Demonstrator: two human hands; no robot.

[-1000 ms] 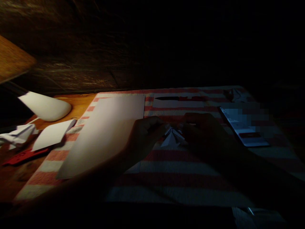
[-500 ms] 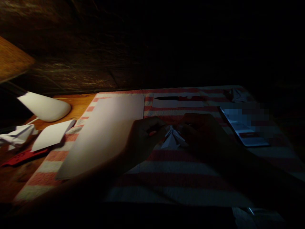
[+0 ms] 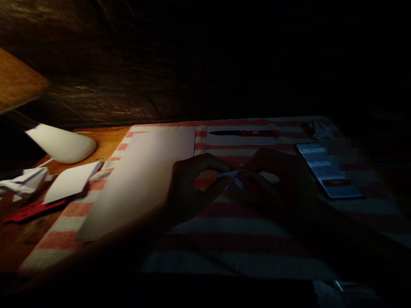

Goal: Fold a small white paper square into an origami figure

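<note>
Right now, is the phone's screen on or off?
On: the phone shows a bluish-white glow in bands across its face, in otherwise dark surroundings.

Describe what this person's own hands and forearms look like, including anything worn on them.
The left hand and right hand show no gloves. No sleeve edge, watch or cable stands out on the left forearm or right forearm; it is too dark to rule out rings.
</note>
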